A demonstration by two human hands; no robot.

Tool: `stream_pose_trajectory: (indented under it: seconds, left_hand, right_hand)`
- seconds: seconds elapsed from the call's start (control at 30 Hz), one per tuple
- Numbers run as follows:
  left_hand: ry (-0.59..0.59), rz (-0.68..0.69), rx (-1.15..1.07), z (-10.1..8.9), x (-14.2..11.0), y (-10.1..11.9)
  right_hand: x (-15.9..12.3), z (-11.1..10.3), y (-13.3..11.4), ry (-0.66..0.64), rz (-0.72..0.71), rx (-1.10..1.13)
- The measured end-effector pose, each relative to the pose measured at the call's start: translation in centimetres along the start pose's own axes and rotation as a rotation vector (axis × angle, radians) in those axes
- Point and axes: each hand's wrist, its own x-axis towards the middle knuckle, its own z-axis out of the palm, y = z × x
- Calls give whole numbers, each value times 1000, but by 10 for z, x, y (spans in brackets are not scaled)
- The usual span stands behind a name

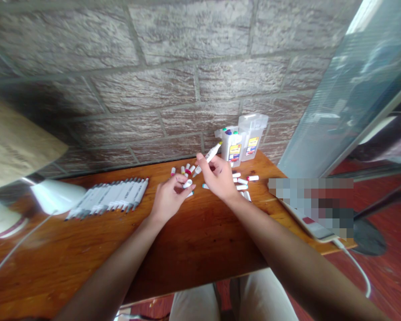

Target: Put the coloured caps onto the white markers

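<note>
With our right hand [217, 176] we hold the marker [213, 152] clamped between thumb and fingers above the table [200, 240], tapered end directed near-left. Our left hand [170, 194] is pinched on a cap [187, 183], apart from that end, presumably exposing the cap's mouth. Loose caps [253, 178] lie around, probably for easy pickup. At left, the marker row [110, 196] lies side by side, presumably for order. Far right, boxes [252, 140] stand upright, likely saving space.
</note>
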Motion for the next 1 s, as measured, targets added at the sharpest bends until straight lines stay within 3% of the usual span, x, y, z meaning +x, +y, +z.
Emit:
stream_pose_trajectory:
  seconds: [1.0]
  left_hand:
    - [-10, 19, -10, 0, -1, 5]
  right_hand:
    - [-2, -1, -8, -70, 5, -72]
